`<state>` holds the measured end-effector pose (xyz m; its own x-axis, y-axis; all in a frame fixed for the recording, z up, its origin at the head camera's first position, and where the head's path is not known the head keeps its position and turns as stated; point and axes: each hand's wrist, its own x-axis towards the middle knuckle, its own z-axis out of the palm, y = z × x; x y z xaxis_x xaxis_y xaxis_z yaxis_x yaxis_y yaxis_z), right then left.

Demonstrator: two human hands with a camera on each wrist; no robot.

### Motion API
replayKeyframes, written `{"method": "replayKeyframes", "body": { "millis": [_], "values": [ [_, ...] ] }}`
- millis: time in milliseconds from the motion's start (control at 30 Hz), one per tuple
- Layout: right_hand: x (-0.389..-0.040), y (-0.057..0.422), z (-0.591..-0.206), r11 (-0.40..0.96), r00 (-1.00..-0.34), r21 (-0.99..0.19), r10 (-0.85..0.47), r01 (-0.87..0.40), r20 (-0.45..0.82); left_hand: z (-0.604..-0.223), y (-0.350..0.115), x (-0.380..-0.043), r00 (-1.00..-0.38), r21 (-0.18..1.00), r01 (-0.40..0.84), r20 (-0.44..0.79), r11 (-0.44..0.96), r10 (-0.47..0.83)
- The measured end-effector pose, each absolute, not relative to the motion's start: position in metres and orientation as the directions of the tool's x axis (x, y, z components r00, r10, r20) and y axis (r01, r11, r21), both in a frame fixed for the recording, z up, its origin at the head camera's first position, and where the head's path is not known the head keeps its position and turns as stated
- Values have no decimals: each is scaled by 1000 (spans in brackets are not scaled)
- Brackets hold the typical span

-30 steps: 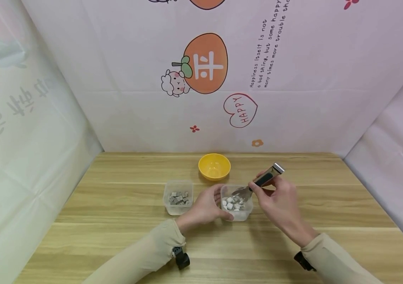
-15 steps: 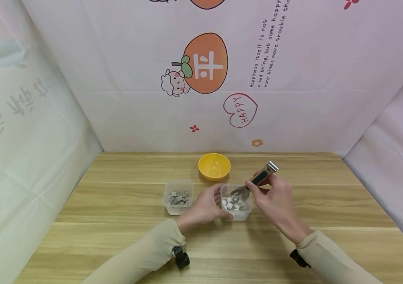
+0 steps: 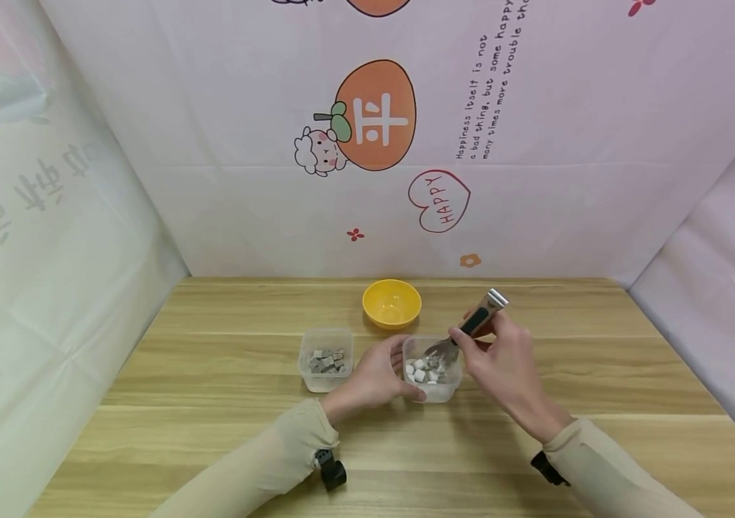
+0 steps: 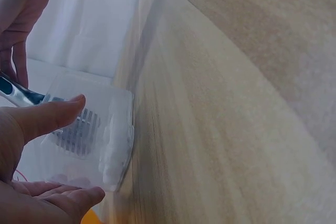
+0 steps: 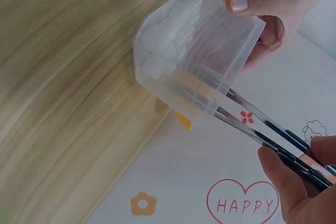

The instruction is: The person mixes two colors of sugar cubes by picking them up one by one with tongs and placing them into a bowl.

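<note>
My left hand [image 3: 376, 375] holds a clear plastic container [image 3: 440, 393] by its left side, thumb at the near wall and fingers at the far one. Inside lie several white cubes [image 3: 420, 375]. A pair of metal tongs [image 3: 476, 321] with dark grips is pinched in my right hand [image 3: 512, 370]. Its slotted ends reach down into the container among the cubes. In the right wrist view the two arms of the tongs [image 5: 247, 124] stand slightly apart. Whether a cube sits between the tips cannot be made out.
A second clear container [image 3: 326, 385] with several grey cubes [image 3: 326, 361] stands left of my left hand. Behind the containers is a yellow bowl [image 3: 391, 306]. The wooden table [image 3: 244, 309] ends at a printed white backdrop [image 3: 263, 216].
My right hand and the tongs have shifted a little left, with the tong ends staying in the white cubes. My left hand and both containers have kept their places.
</note>
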<state>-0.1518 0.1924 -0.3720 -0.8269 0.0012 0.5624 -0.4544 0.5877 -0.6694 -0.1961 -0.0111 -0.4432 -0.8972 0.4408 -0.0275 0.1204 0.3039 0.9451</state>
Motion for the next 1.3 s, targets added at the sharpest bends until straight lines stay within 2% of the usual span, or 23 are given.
{"method": "replayKeyframes", "body": {
  "millis": [833,1300],
  "values": [
    [-152,190,-376,628,-808,-603,-74,-493,584,-444,-12,-198,-892,947,117,-31,297,452],
    [-153,194,-380,614,-830,-637,-53,-466,556,-443,-12,-197,-892,952,120,-21,280,452]
  ]
}}
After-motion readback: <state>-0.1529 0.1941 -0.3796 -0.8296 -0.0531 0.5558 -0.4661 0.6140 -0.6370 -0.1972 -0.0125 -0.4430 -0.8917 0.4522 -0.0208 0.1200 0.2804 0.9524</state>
